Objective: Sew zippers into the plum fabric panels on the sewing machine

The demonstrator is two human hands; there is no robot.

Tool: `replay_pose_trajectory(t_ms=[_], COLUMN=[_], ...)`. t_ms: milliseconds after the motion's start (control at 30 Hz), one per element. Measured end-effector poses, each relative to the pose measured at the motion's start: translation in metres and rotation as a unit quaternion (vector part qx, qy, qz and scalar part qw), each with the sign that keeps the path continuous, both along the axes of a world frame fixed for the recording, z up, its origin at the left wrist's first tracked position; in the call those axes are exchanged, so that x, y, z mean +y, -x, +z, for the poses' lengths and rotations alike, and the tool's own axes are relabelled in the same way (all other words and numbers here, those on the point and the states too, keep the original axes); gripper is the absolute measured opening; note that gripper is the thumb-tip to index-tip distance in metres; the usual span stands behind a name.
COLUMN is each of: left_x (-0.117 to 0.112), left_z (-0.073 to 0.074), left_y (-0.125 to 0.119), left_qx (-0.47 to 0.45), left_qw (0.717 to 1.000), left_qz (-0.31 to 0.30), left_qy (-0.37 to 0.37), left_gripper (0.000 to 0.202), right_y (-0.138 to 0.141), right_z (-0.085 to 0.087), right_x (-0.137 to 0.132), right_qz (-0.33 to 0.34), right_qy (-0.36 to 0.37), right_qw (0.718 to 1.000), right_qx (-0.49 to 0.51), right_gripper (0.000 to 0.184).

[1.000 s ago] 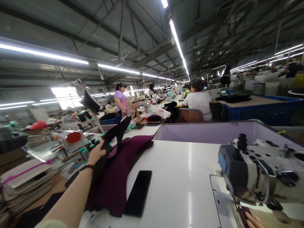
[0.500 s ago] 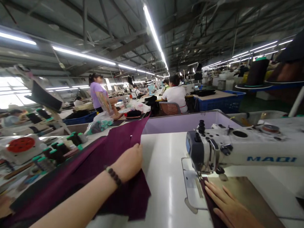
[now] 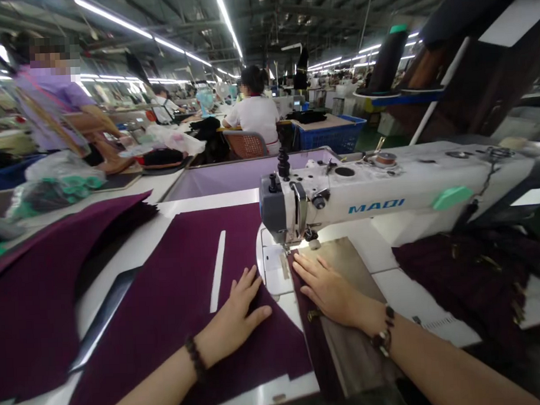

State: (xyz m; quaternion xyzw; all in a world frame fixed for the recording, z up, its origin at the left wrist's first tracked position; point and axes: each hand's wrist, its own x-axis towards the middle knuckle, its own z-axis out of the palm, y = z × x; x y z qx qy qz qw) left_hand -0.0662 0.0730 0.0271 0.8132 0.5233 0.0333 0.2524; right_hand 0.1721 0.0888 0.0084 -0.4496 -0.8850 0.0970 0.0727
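- Two bare forearms reach in from the bottom edge, a beaded bracelet on each wrist.
- Left grip (image 3: 232, 322): a bare hand, palm down, fingers spread, closed on nothing. It rests on a flat maroon panel (image 3: 167, 306), which lies under the palm and reaches out to either side; a narrow slot is cut just beyond the fingers.
- Right grip (image 3: 332, 289): likewise flat and unclenched. A tan piece (image 3: 358, 270) lies beneath it, and the fingertips touch a dark maroon strip (image 3: 322, 348) along that piece's left edge, close to the needle.
- At far left, a maroon pile (image 3: 38, 305); a dark, shiny flat object (image 3: 108, 314) shows between it and the panel.
- Just past the right fingertips, a white sewing machine (image 3: 362, 187) marked MAQI stands on the white table (image 3: 217, 198), with a dark cloth bundle (image 3: 468, 284) to its right.
- Further off, a lilac bin (image 3: 229, 177).
- Beyond, a person in lilac (image 3: 54, 103) and a seated person in white (image 3: 256, 114).
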Motion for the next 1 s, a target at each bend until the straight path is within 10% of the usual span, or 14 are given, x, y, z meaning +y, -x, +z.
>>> replay_pose_trajectory(t_ms=[200, 500, 700, 1000], left_x=[-0.03, -0.072, -0.052, 0.006], left_z=[0.025, -0.003, 0.014, 0.028], left_y=[-0.014, -0.004, 0.029, -0.042], left_qx=[0.051, 0.089, -0.085, -0.143], left_qw=[0.994, 0.977, 0.995, 0.985], left_qz=[-0.101, -0.186, -0.047, -0.092], left_qy=[0.004, -0.056, 0.029, 0.038], left_gripper=[0.087, 0.07, 0.044, 0.042], right_y=[-0.002, -0.002, -0.002, -0.008], right_z=[-0.005, -0.006, -0.006, -0.018], right_x=[0.001, 0.001, 0.002, 0.003], right_qz=[0.012, 0.013, 0.011, 0.045], right_qy=[-0.017, -0.026, -0.017, -0.022], right_qw=[1.0, 1.0, 1.0, 0.996], right_qx=[0.004, -0.004, -0.002, 0.077], right_gripper=[0.048, 0.048, 0.048, 0.053])
